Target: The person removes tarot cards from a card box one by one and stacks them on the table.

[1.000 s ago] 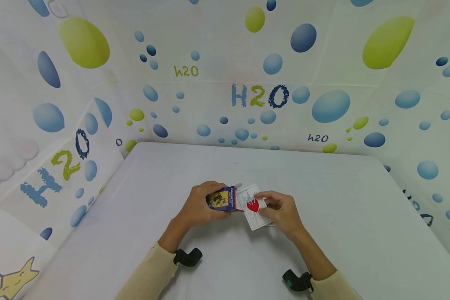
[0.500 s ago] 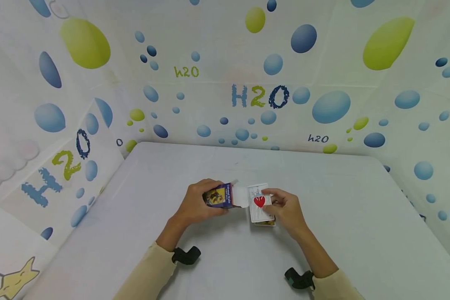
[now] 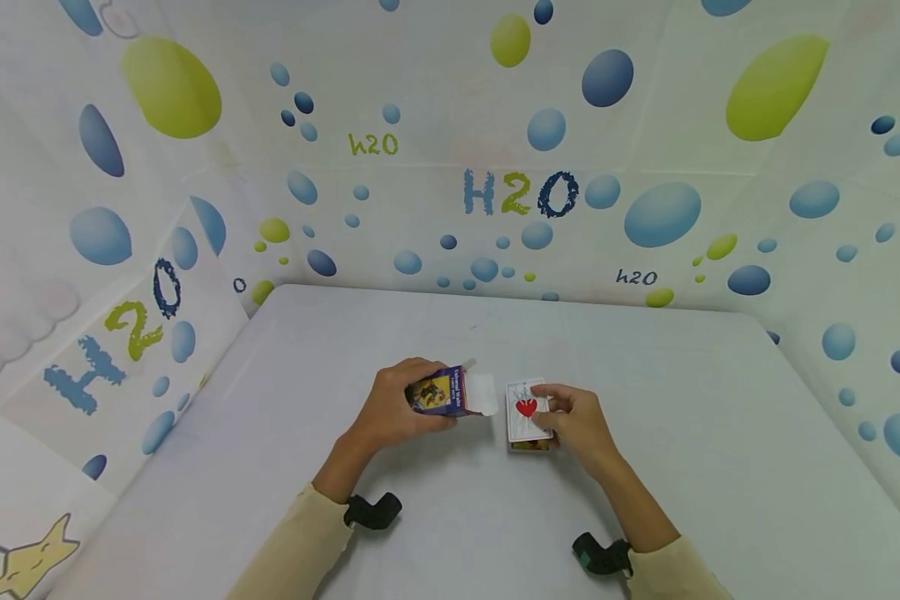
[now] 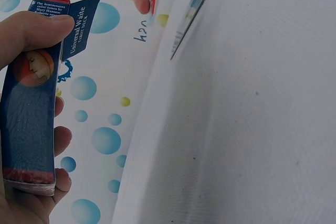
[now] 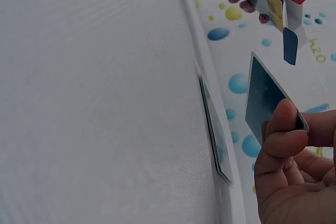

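My left hand (image 3: pixel 401 400) grips a small blue and yellow tarot deck box (image 3: pixel 437 393), its white end flap (image 3: pixel 482 393) standing open to the right. "Universal Waite" is readable on the flap in the left wrist view. Between thumb and fingers, my right hand (image 3: pixel 581 421) pinches a tarot card (image 3: pixel 523 425) showing a red heart pierced by swords. Its dark back (image 5: pixel 265 95) faces the right wrist camera. Beneath the held card, a thin pile of cards (image 3: pixel 531 447) lies on the table, mostly covered from above; a gap separates them in the right wrist view.
A white cloth covers the table (image 3: pixel 307 350). Behind it rises a backdrop printed with bubbles and lettering (image 3: pixel 521 192). A black wrist camera (image 3: pixel 375 510) sits on the left wrist and another black camera (image 3: pixel 602 557) on the right.
My right hand has drawn the heart card rightward, away from the box mouth, and it now sits squarer over the pile. My left hand has shifted slightly left with the box.
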`<action>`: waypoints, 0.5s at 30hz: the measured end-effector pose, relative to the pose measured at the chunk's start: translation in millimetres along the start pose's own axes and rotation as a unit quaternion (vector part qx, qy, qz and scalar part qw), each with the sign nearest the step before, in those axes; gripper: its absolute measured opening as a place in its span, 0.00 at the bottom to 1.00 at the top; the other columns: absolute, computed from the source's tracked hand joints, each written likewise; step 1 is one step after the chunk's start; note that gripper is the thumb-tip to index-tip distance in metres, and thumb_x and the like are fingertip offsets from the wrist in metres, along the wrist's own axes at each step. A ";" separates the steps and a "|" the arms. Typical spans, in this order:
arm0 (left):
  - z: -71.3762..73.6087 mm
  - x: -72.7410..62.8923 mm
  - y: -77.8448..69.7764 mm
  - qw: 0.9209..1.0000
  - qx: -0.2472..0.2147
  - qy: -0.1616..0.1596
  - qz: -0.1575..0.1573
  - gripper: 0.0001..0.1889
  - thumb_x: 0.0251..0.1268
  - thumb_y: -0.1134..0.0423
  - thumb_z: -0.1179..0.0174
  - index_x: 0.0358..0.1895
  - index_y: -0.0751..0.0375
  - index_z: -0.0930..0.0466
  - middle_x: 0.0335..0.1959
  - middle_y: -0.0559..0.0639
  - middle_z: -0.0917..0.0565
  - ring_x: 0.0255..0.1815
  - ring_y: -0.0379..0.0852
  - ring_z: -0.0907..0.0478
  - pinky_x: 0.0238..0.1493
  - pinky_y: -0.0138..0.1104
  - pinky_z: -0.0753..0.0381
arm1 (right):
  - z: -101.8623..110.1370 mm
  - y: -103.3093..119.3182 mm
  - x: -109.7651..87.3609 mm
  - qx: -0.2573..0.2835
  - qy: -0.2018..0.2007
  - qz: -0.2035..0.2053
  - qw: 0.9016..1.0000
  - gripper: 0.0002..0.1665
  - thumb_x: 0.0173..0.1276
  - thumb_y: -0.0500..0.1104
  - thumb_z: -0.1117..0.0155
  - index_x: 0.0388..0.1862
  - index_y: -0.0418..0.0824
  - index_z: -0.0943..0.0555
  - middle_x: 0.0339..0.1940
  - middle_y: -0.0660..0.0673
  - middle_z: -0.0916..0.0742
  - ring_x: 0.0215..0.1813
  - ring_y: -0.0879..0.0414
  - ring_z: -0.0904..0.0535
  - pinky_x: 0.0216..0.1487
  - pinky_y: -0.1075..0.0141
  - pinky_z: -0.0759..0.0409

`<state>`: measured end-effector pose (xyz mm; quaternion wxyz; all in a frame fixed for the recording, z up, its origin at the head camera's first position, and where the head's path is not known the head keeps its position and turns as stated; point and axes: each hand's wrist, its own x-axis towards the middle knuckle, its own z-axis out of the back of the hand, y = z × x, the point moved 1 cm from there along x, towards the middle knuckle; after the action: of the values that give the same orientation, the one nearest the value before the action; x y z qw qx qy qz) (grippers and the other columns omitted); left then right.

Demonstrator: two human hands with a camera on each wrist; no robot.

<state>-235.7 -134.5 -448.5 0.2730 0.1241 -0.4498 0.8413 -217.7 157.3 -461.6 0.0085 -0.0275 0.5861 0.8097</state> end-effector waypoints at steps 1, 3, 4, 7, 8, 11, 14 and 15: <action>-0.3 0.0 0.4 1.000 0.001 -0.001 -0.001 0.37 0.38 0.55 0.17 0.60 0.56 0.17 0.53 0.46 0.15 0.50 0.43 0.21 0.50 0.40 0.19 | 0.1 -0.8 0.3 0.003 0.003 -0.002 1.000 0.22 0.61 0.30 0.34 0.56 0.37 0.16 0.31 0.41 0.21 0.24 0.51 0.25 0.21 0.66 0.24; -0.7 -0.1 0.9 1.000 0.001 -0.002 -0.003 0.38 0.38 0.55 0.17 0.60 0.56 0.17 0.53 0.46 0.14 0.50 0.44 0.21 0.50 0.40 0.20 | 0.5 -1.0 0.0 0.010 0.008 -0.004 1.000 0.22 0.61 0.29 0.34 0.56 0.35 0.16 0.30 0.42 0.23 0.22 0.52 0.26 0.21 0.67 0.25; -1.2 0.0 1.6 1.000 0.000 -0.003 -0.004 0.38 0.38 0.55 0.16 0.60 0.56 0.17 0.53 0.47 0.14 0.50 0.46 0.20 0.50 0.41 0.20 | 0.6 -1.0 0.0 0.013 0.010 -0.006 1.000 0.22 0.61 0.29 0.34 0.56 0.35 0.16 0.30 0.42 0.23 0.21 0.52 0.26 0.20 0.67 0.25; -2.6 -0.1 3.4 1.000 0.000 -0.003 -0.006 0.38 0.37 0.54 0.16 0.60 0.56 0.17 0.54 0.47 0.14 0.51 0.50 0.19 0.51 0.41 0.20 | 1.2 -1.0 -0.2 0.021 0.018 -0.011 1.000 0.22 0.62 0.29 0.34 0.57 0.33 0.17 0.30 0.42 0.25 0.19 0.51 0.24 0.20 0.68 0.26; -2.8 -0.2 3.4 1.000 -0.001 -0.003 -0.006 0.38 0.37 0.54 0.16 0.60 0.56 0.17 0.54 0.47 0.15 0.51 0.51 0.19 0.51 0.41 0.20 | 1.3 -1.1 -0.2 0.023 0.020 -0.016 0.999 0.22 0.62 0.29 0.34 0.57 0.33 0.17 0.30 0.42 0.25 0.19 0.51 0.23 0.20 0.68 0.26; -3.2 -0.1 3.5 1.000 0.001 -0.003 -0.007 0.39 0.37 0.54 0.16 0.60 0.56 0.17 0.53 0.46 0.15 0.51 0.49 0.19 0.50 0.41 0.20 | 1.7 -1.0 -0.2 0.029 0.030 -0.019 0.999 0.23 0.63 0.29 0.35 0.58 0.32 0.18 0.30 0.42 0.26 0.18 0.51 0.22 0.20 0.69 0.26; -2.6 0.3 2.4 1.000 0.006 -0.004 -0.003 0.38 0.37 0.54 0.16 0.60 0.55 0.17 0.53 0.45 0.15 0.50 0.44 0.20 0.50 0.41 0.20 | 1.8 -1.6 0.4 0.035 0.036 -0.024 0.998 0.23 0.63 0.29 0.35 0.58 0.32 0.18 0.29 0.42 0.26 0.18 0.51 0.21 0.19 0.69 0.26; -2.3 0.5 1.9 1.000 0.007 -0.004 -0.003 0.38 0.37 0.54 0.16 0.60 0.55 0.17 0.53 0.44 0.15 0.50 0.42 0.21 0.50 0.41 0.20 | 1.9 -2.2 0.8 0.036 0.038 -0.025 0.998 0.23 0.63 0.29 0.36 0.59 0.32 0.19 0.29 0.42 0.26 0.18 0.51 0.22 0.19 0.69 0.26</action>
<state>-237.2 -133.3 -450.9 0.2729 0.1307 -0.4449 0.8430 -218.4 159.7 -463.1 0.0076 -0.0721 0.6136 0.7863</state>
